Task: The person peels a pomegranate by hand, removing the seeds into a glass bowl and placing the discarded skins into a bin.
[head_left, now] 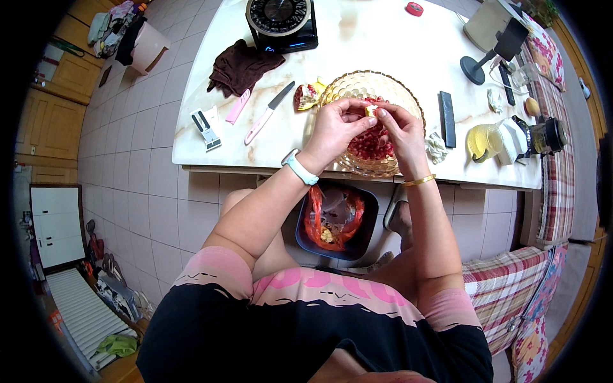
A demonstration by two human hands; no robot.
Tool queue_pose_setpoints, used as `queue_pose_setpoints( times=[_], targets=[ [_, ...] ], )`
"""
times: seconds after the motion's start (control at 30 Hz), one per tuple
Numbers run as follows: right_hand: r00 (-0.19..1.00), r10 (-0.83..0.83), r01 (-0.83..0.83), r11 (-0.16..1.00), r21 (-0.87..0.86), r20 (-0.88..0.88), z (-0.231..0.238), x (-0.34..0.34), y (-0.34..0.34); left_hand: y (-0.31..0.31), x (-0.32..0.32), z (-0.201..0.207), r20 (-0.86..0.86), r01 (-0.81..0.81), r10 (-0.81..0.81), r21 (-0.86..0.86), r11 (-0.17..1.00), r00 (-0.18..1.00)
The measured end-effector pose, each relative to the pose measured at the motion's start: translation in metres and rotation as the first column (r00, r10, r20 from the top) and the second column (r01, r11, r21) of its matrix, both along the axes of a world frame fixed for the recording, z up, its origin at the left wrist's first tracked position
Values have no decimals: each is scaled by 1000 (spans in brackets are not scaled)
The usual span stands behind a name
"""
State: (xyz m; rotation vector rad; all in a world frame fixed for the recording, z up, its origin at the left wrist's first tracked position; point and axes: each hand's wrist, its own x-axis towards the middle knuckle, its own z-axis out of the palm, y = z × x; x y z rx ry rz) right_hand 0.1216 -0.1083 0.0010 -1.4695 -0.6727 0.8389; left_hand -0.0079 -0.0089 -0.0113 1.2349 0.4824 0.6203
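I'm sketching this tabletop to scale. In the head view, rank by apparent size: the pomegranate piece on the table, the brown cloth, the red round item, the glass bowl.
1. Glass bowl
2. Brown cloth
3. Pomegranate piece
4. Red round item

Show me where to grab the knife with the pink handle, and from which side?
Probably best by the pale pink handle of the knife, coming from the near left side of the table. The handle's end points that way, while the dark blade slants away toward the far side.
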Motion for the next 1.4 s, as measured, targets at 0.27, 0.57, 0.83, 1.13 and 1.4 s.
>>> queue_pose_setpoints(
  times=[0.27,0.57,0.83,1.13,1.4],
  targets=[
    [984,32,-18,997,81,-173,-6,8,-4,2,0,-1,-32,7,-6,17,1000,999],
    [998,-46,45,999,-24,-46,-13,5,0,0,1,-4,-30,13,-11,45,999,999],
    [980,-44,68,991,117,-193,-16,5,-1,1,0,0,-41,20,-18,28,999,999],
    [977,-26,28,1000,6,-213,-14,6,-1,2,-1,1,-62,17,-14,49,999,998],
    [952,-23,53,995,88,-306,-12,10,-3,4,-2,3,27,15,-14,-20,1000,1000]
  ],
)
